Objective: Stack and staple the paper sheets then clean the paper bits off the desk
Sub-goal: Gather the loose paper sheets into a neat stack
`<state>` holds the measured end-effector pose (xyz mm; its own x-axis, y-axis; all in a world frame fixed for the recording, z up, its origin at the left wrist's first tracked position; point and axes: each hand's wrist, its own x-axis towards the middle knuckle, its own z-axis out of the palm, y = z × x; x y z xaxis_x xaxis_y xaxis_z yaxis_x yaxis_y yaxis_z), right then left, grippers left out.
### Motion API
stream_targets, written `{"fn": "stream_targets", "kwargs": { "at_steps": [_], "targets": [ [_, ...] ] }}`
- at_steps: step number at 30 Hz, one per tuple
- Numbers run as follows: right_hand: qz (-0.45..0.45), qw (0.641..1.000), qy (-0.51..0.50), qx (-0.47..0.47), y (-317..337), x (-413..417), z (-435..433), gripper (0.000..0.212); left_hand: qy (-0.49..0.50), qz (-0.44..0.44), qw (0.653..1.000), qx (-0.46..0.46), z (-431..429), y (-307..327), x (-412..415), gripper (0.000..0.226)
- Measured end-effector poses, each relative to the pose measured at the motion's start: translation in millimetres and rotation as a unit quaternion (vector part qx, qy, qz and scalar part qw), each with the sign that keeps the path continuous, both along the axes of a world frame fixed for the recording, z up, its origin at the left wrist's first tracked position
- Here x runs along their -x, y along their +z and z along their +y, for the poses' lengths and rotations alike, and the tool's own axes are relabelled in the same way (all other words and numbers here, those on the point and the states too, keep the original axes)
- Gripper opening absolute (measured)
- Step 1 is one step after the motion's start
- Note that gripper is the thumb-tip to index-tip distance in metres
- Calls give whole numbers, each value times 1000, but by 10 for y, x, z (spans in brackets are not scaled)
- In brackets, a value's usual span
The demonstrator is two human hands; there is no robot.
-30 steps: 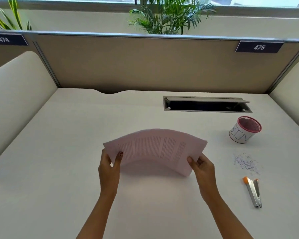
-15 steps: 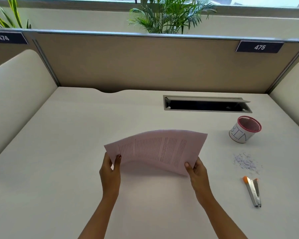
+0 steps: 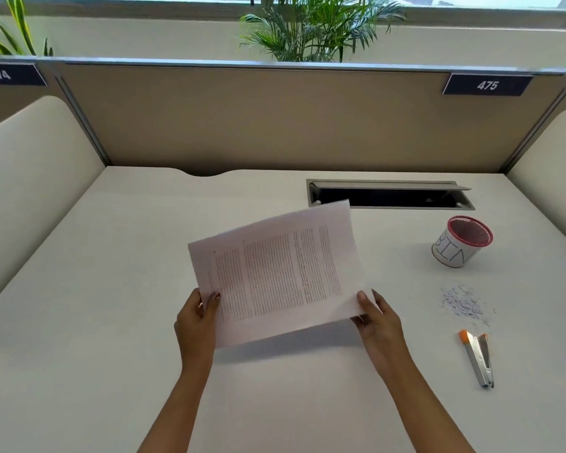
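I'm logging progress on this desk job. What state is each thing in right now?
Paper sheets: lifted off the desk, tilted, held at both near corners.
Left hand: gripping the sheets.
Right hand: gripping the sheets.
Stapler: lying on the desk, untouched.
Paper bits: scattered on the desk.
Bin: tipped, mouth open.
Cable hatch: open.

Two bare forearms without sleeves, dark red polish on the left hand (image 3: 195, 325) thumbnail.
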<state>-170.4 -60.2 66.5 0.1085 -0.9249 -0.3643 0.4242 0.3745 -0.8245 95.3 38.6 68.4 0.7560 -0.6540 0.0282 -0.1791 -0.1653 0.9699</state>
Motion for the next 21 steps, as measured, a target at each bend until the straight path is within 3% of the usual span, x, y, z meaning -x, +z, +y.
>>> {"fn": "stream_targets", "kwargs": {
  "at_steps": [3, 7, 14, 18, 21],
  "targets": [
    [-58, 998, 19, 14, 69, -194, 106, 22, 7, 113, 993, 33, -28, -11, 147, 23],
    [-72, 995, 54, 36, 118, -533, 325, 43, -4, 212, 975, 65, -40, -41, 522, 24],
    [74, 991, 21, 109, 180, -685, 373, 41, -18, 257, 964, 66, -27, -49, 676, 23],
    [150, 975, 38, 159, 318, -546, 235, 26, 12, 289, 951, 108, -90, 26, 419, 38],
    [205, 961, 59, 179, 391, -473, 131, 20, -8, 263, 960, 99, -134, 98, 188, 44]
  ]
}}
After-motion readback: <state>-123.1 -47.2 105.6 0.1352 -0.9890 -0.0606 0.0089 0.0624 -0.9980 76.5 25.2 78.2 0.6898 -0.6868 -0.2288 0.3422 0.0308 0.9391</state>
